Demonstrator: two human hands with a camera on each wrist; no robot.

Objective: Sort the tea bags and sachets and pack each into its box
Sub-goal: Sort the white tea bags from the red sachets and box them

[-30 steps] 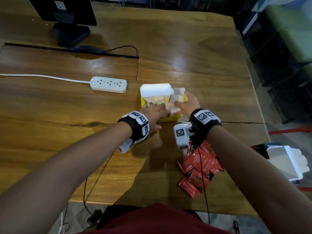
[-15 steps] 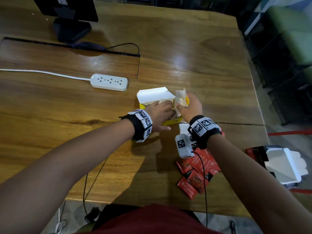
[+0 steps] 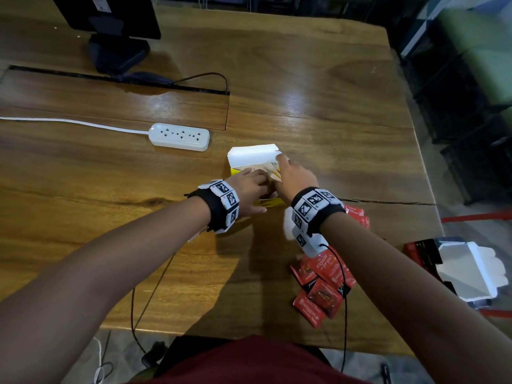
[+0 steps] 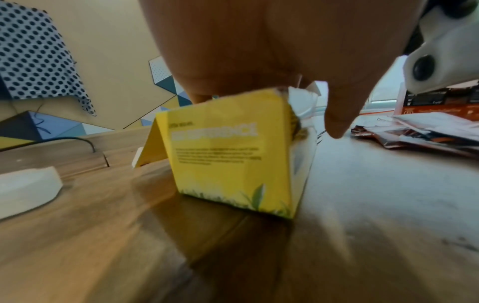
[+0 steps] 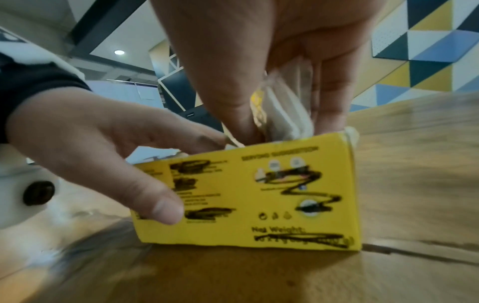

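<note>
A yellow tea box (image 3: 273, 202) (image 4: 228, 164) (image 5: 259, 194) stands mid-table with its white lid (image 3: 253, 155) folded back. My left hand (image 3: 259, 194) (image 5: 103, 143) grips its near wall, thumb on the outside face, fingers over the rim. My right hand (image 3: 282, 173) (image 5: 259, 92) pinches a bunch of pale tea bags (image 5: 282, 110) and holds them down in the box's right end. A pile of red sachets (image 3: 321, 284) (image 4: 414, 131) lies under my right forearm. A red box (image 3: 457, 273) with white flaps open sits at the right edge.
A white power strip (image 3: 178, 136) with its cord lies left of the yellow box. A black monitor stand (image 3: 116, 54) is at the far left. The table's right edge (image 3: 426, 176) runs close to the red box. Black cables hang off the near edge.
My right hand has lowered the tea bags from above the box's rim down into its right end. My left hand has kept its grip on the box.
</note>
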